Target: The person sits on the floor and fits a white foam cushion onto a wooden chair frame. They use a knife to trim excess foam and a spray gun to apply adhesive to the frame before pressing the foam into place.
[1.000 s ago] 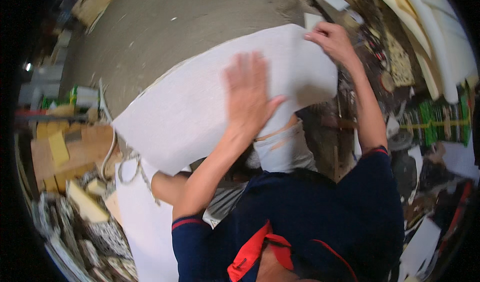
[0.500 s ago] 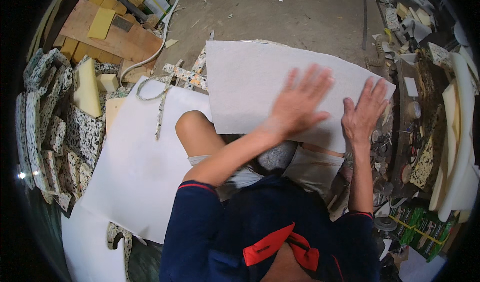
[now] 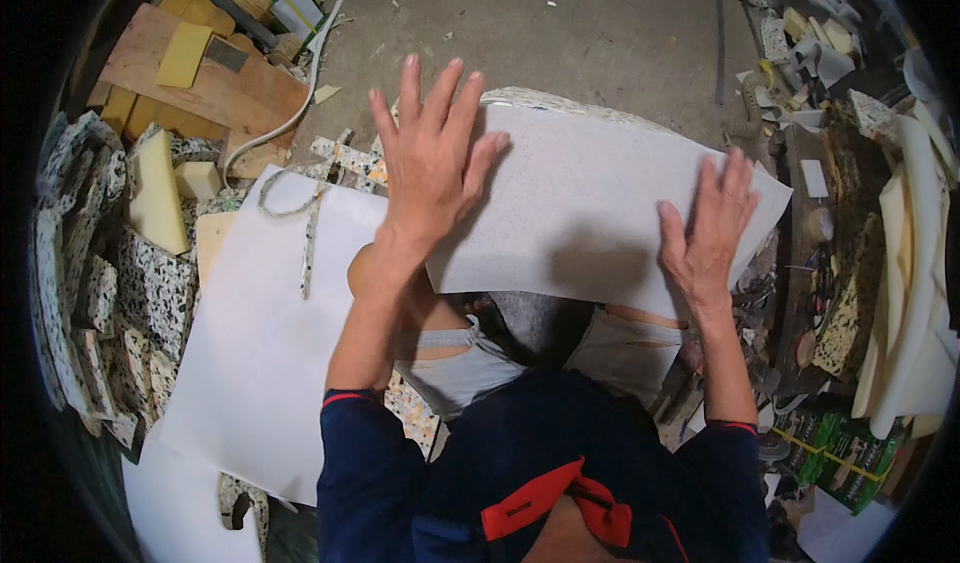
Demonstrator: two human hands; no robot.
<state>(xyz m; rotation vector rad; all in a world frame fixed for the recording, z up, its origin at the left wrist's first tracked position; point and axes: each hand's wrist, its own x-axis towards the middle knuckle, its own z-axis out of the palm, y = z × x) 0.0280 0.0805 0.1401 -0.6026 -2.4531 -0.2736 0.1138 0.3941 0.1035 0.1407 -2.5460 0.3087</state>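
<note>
A pale grey-white sheet (image 3: pixel 570 183) with a felt-like surface lies across my knees. Over its left edge is my left hand (image 3: pixel 430 163), fingers spread and holding nothing; whether it touches the sheet I cannot tell. My right hand (image 3: pixel 708 238) rests with fingers extended near the sheet's right end. Under the sheet's far edge shows a curved, speckled whitish rim (image 3: pixel 560 103). To my left, a large smooth white sheet (image 3: pixel 270 333) lies flat, with a thin speckled foam strip (image 3: pixel 308 248) on top.
Speckled foam offcuts (image 3: pixel 160 283) are piled at the left, beside a yellow foam block (image 3: pixel 160 193) and a wooden board (image 3: pixel 200 73). At the right stand a dark bench (image 3: pixel 805 243) cluttered with small items and curved white foam pieces (image 3: pixel 915 263). Concrete floor (image 3: pixel 560 23) stretches ahead.
My left hand has swept left from the sheet's middle to its left edge. My right hand has shifted slightly down and left. The view has tilted a little.
</note>
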